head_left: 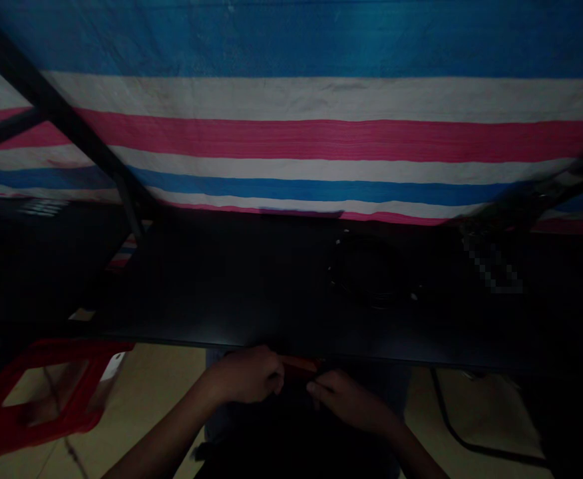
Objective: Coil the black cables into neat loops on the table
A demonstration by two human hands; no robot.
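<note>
The view is very dark. My left hand (257, 376) is at the front edge of the black table (221, 279), low over my lap, with its fingers curled closed. My right hand (339, 394) is a short way to the right, thumb and fingers pinched together. Between the two hands shows a thin orange-red strip (299, 363), with a darker red patch below it. Its kind is too dim to make out, and so is whatever is inside either hand's fingers.
On the table lies a dark round coil, perhaps cable (336, 266). A striped plastic sheet (321, 140) hangs behind, with a slanting dark post (76, 126) at left. A red plastic stool (66, 426) stands on the floor at lower left. A black curved metal leg (451, 426) is at lower right.
</note>
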